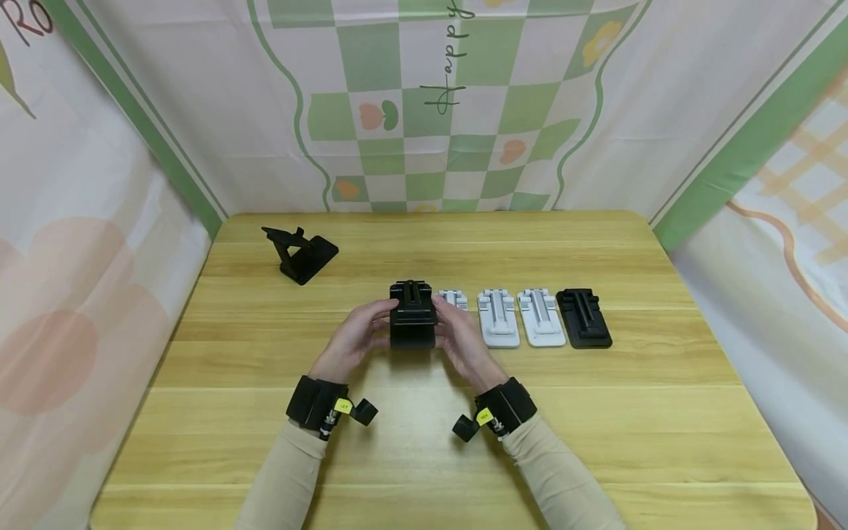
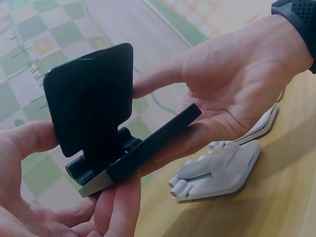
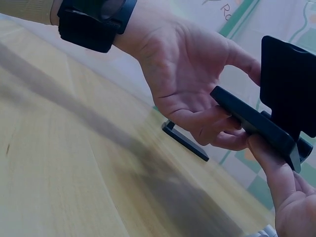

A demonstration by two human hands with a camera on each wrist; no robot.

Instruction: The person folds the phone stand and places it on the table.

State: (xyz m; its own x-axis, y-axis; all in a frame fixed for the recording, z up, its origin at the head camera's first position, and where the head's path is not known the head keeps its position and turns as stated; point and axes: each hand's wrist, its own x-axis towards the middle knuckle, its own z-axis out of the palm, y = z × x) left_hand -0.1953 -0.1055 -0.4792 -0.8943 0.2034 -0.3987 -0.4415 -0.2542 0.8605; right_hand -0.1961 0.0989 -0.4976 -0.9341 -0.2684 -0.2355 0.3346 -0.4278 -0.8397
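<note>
Both hands hold a black folding phone stand (image 1: 414, 316) over the middle of the table. My left hand (image 1: 354, 335) grips its left side, thumb at the upright plate and fingers under the base. On the other side, my right hand (image 1: 464, 342) holds it with the thumb at the plate's edge and fingers beneath the base. The left wrist view shows the stand's back plate (image 2: 91, 94) swung up at an angle from its base (image 2: 148, 148). A white folded phone stand (image 1: 453, 298) lies partly hidden behind the right hand.
To the right, two white folded stands (image 1: 498, 318) and a black folded stand (image 1: 584, 318) lie in a row. An unfolded black stand (image 1: 301, 254) is at the back left of the wooden table (image 1: 411, 471). Printed curtains (image 1: 424, 147) hang behind and beside the table.
</note>
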